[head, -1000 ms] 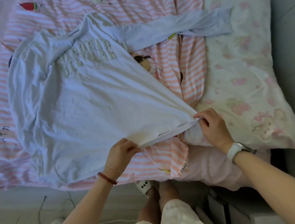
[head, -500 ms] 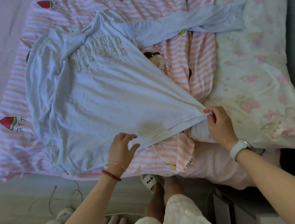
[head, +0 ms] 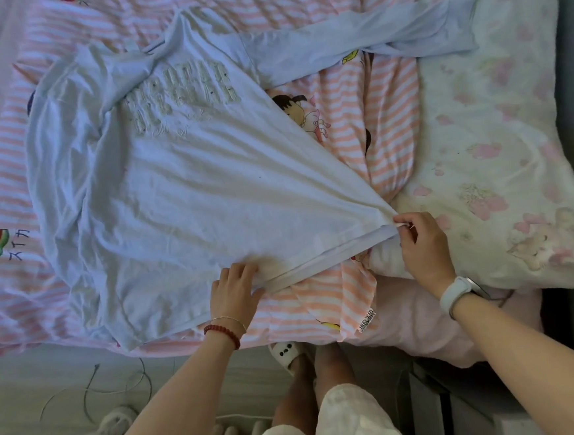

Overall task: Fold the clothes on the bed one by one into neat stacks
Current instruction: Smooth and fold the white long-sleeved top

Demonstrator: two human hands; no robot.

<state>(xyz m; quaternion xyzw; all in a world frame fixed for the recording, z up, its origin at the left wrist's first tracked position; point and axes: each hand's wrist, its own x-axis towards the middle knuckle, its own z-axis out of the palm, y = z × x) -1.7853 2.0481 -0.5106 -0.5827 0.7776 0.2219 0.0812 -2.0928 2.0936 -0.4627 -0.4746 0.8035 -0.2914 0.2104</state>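
Both hands on shirt [head: 181,198] hem, right hand [head: 423,241] pinching corner, left hand [head: 234,290] gripping mid-hem; light, floppy, grab seams.

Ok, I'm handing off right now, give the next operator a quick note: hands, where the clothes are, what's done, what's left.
Left hand: grips the hem of the white shirt near its middle.
Right hand: fingers pinch the shirt's hem corner, pulling it taut toward the pillow.
Shirt: spread front-up on the striped quilt, lettering visible, one long sleeve stretched out to the right, the other side bunched.
Done: shirt laid out and hem being straightened.
Left: smooth it, fold sleeves and body, start a stack. No folded stack is in view.
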